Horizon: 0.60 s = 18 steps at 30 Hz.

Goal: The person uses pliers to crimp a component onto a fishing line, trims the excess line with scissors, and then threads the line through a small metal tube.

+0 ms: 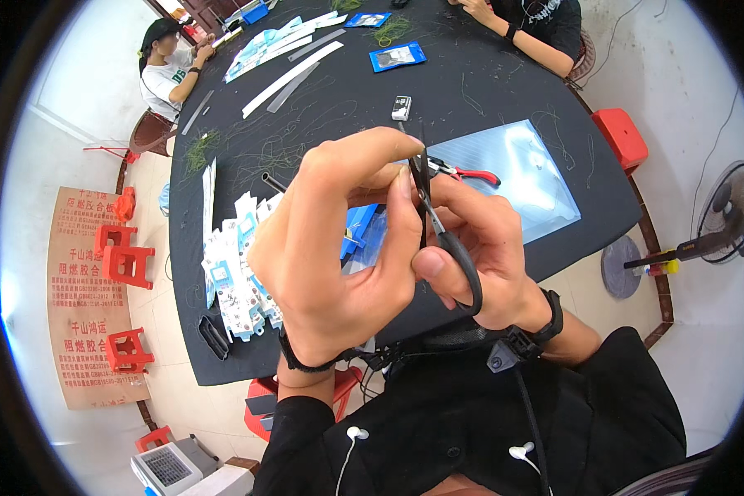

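Note:
My right hand (492,236) is closed around black-handled scissors (453,246), whose blades point up and away from me. Close against the blades, my left hand (331,231) is raised with thumb and fingertips pinched together. Whatever those fingertips hold is too small or hidden to make out. Beneath the hands, a blue object (358,227) is partly covered, with clear plastic beside it. Red-and-black-handled pliers (478,176) lie just beyond my right hand, on a translucent bluish plastic sheet (541,186). White-and-blue cards (233,277) are heaped to the left of my left hand.
Black cloth covers the table (322,103). Farther off lie a small black-and-white box (401,107), blue packets (398,57), white strips (293,78) and green thread tangles (201,151). Two people sit across the table. A fan (719,211) stands at right, near a red stool (620,139).

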### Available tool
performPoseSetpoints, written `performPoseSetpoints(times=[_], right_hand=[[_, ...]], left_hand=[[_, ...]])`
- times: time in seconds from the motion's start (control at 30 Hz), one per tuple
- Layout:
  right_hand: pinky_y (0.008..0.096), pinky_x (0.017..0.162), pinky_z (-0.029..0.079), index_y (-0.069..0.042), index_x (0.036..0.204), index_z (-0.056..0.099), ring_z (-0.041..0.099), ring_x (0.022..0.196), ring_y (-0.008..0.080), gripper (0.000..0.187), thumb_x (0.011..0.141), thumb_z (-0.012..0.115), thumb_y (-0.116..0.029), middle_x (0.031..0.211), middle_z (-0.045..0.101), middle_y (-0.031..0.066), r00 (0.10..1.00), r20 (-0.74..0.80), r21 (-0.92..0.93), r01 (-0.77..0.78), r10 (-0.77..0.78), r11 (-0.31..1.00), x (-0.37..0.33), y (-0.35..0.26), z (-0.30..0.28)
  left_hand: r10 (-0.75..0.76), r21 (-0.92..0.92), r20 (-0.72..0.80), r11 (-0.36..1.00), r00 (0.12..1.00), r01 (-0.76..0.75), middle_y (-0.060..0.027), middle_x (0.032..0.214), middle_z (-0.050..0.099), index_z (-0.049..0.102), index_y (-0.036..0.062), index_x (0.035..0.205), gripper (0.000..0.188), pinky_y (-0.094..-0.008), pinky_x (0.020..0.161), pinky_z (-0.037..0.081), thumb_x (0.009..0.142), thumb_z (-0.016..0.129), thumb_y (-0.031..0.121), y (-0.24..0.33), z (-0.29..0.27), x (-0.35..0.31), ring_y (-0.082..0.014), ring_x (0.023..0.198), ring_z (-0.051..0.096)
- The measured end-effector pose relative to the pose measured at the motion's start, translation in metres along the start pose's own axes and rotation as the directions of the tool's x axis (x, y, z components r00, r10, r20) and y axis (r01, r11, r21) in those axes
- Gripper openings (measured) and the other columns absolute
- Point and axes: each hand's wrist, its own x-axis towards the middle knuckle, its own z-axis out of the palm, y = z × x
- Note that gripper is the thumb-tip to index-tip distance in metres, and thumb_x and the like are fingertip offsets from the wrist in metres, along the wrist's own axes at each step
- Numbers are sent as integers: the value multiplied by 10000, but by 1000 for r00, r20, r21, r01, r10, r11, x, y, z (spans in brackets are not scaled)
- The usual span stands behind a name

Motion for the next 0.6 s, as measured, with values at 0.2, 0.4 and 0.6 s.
performPoseSetpoints(times=[0.2,0.4,0.6], right_hand=[[215,493,326,78,1321,625,492,518,16,528,938,823,-227,648,557,-21,995,11,-83,98,-98,992,1,8,-3],[217,488,320,76,1252,655,480,495,19,512,908,853,-247,592,520,-22,989,-20,-176,140,-146,974,0,13,-6],[222,489,318,65,1195,672,477,493,20,477,905,858,-265,565,508,-21,992,-43,-211,105,-117,972,-1,13,-6]], left_hand=[[26,17,11,1000,1000,-26,-139,929,750,618,-68,1188,306,-286,752,638,903,715,-120,1,-1,0,-166,819,770],[74,91,44,993,996,-78,-146,980,743,592,-83,1208,341,-301,762,647,896,727,-117,1,0,0,-172,826,774],[137,156,37,978,990,-141,-151,1003,728,550,-73,1249,412,-310,763,654,885,738,-122,0,2,-1,-196,839,784]])
